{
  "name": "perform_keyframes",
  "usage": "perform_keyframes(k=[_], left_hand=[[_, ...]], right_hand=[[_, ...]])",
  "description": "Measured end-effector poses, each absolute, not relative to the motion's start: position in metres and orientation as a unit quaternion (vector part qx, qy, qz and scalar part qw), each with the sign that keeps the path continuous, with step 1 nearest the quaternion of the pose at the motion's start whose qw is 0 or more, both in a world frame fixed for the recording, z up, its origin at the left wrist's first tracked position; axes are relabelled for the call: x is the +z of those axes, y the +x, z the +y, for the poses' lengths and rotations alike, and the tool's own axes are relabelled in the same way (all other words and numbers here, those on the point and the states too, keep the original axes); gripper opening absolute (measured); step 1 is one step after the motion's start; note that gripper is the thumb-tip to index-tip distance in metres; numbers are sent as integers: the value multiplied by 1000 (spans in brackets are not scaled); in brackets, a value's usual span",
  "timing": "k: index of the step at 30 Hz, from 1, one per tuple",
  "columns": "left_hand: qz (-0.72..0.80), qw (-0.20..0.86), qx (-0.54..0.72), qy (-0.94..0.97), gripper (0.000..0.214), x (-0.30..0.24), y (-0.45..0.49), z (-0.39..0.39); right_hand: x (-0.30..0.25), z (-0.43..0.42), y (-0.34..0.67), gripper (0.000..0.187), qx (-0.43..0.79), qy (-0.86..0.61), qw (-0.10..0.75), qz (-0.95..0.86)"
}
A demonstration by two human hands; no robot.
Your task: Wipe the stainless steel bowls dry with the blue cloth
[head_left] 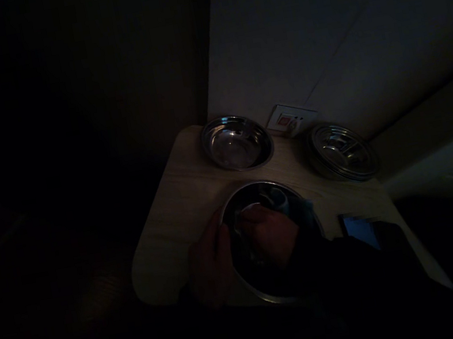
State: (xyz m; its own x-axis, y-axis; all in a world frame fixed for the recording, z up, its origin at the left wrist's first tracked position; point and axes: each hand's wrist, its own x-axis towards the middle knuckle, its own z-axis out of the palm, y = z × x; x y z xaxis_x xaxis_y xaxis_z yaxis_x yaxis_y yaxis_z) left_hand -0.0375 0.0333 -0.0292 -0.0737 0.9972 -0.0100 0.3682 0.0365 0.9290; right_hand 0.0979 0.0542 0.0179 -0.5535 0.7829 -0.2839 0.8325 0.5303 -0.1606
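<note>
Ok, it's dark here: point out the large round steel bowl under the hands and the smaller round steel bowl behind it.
Large round steel bowl (pixel 258 284), head view, near wall.
Smaller round steel bowl (pixel 236 144), head view, inner bottom.

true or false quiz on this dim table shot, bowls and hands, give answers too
1. The left hand grips the rim of the near bowl. True.
2. The right hand lies flat on the table, outside any bowl. False: it is inside the near bowl, closed on a bluish cloth.
3. Three metal dishes stand on the table: the near bowl, the far bowl and a right dish. True.
4. The far bowl is heaped with food. False: it looks empty and shiny.
</note>
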Motion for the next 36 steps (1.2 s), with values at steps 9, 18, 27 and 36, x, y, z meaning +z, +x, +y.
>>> perform_keyframes(k=[9,18,27,36], left_hand=[[616,409,403,539,43,-28,-39,33],[635,406,391,528,45,-27,-38,33],[625,411,404,526,44,-28,-39,33],[626,404,415,522,43,-26,-40,35]], right_hand=[[16,56,94,24,-145,481,72,862],[15,58,89,24,-152,499,56,851],[19,64,83,26,-145,542,74,824],[20,74,80,26,-161,567,66,805]])
